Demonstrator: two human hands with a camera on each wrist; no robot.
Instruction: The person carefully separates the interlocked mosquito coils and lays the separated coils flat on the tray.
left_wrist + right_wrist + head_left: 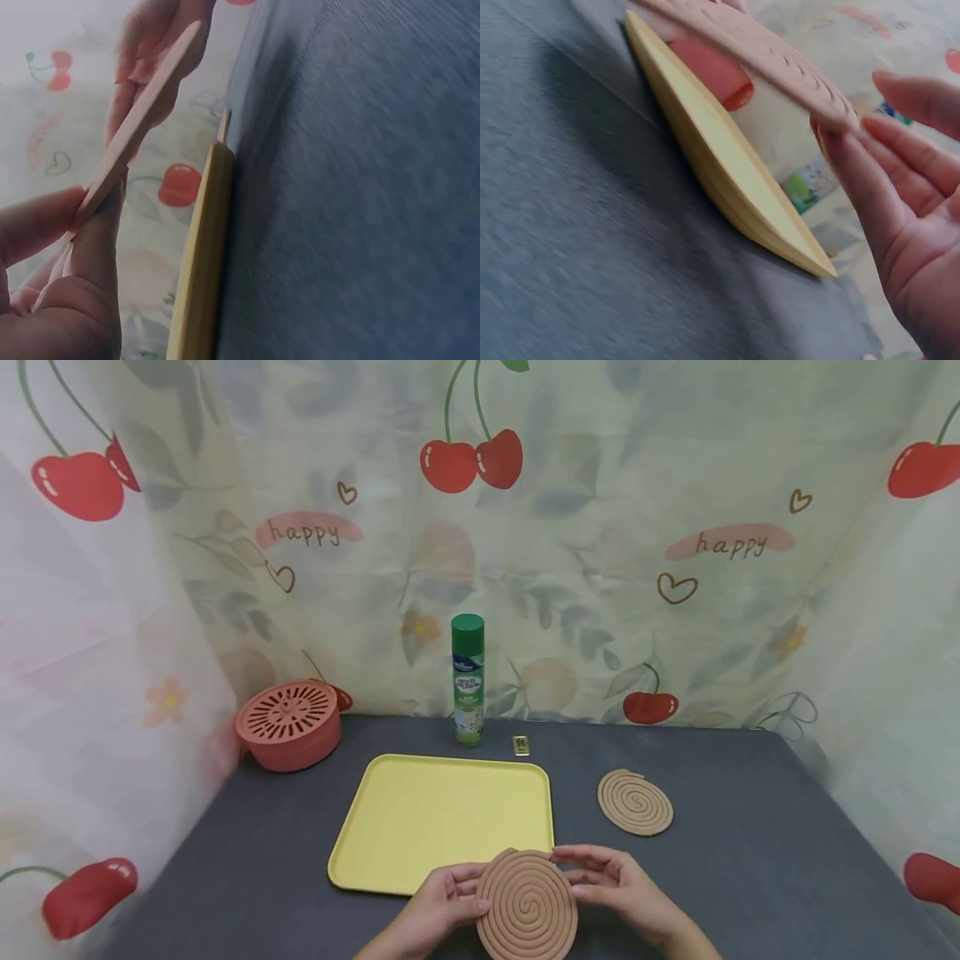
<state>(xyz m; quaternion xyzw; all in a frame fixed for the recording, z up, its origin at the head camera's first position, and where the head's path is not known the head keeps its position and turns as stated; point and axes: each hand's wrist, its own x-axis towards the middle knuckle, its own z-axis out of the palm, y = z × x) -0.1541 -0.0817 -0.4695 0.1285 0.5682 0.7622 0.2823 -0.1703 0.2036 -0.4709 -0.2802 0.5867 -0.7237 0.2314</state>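
A brown mosquito coil, a flat spiral disc, is held up over the near edge of the yellow tray. My left hand pinches its left edge between thumb and fingers; the left wrist view shows the coil edge-on in that pinch. At the opposite edge is my right hand. In the right wrist view its fingers touch the rim of the coil from below, while the thumb stands away from it. Another mosquito coil lies on the table right of the tray.
A green spray can stands upright behind the tray, with a small gold-coloured piece beside it. At the back left sits a round pink box with a slotted lid. Patterned curtains enclose the dark table.
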